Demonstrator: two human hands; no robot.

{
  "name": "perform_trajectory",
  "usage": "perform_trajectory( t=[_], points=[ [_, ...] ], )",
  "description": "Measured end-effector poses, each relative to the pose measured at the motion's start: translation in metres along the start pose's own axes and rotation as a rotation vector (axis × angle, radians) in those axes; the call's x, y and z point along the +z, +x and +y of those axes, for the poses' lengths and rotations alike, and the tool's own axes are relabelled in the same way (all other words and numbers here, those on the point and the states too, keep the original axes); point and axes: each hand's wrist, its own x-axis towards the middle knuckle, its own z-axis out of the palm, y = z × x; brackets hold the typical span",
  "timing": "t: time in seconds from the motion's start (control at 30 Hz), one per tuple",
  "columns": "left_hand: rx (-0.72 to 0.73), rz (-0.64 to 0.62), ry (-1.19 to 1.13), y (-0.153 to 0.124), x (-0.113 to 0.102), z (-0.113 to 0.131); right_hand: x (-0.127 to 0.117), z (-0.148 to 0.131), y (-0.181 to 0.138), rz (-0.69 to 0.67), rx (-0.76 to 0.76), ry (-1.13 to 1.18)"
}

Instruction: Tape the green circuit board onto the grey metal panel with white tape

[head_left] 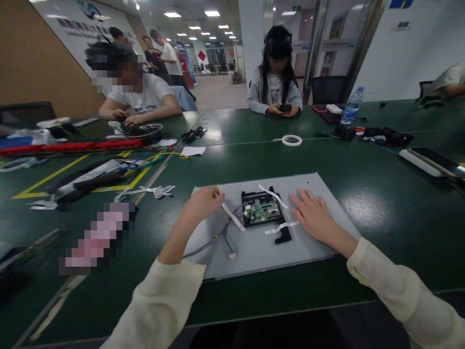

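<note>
A flat grey panel lies on the table in front of me. On it sits a black plastic bracket with a green circuit board in it. White tape strips cross its edges: one at the upper right, another at the lower right. My left hand is closed in a pinch at the upper end of a third white tape strip, beside the bracket's left side. Grey cables run from the board toward the lower left. Fingers spread, my right hand rests flat on the panel, right of the bracket.
A roll of white tape lies beyond the panel. Left are a pixelated pink item, crumpled white strips and a black-and-silver bundle. A phone and a water bottle stand right. Two people sit opposite.
</note>
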Motion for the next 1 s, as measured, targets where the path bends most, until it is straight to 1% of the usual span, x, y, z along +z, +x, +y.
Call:
perform_trajectory(
  t=[0.1,0.27,0.6,0.77,0.9,1.0],
  points=[
    [0.048,-0.039,-0.007,0.005,0.012,-0.009,0.000,-0.001,-0.001,0.014,-0.007,-0.015],
    [0.041,-0.108,-0.068,0.004,0.014,-0.011,-0.001,-0.002,-0.002,0.028,-0.004,-0.021],
    [0.105,-0.074,-0.086,0.010,0.028,-0.021,-0.002,-0.002,-0.003,0.004,0.007,-0.014],
    [0.088,-0.075,-0.242,0.008,0.024,-0.020,-0.005,-0.001,-0.003,0.000,-0.001,-0.010],
    [0.044,-0.133,-0.420,0.002,0.015,-0.013,-0.005,0.000,-0.003,0.011,-0.017,-0.013],
    [0.020,-0.158,-0.505,-0.001,0.010,-0.009,-0.005,0.002,-0.002,0.014,-0.029,-0.008]
  ],
)
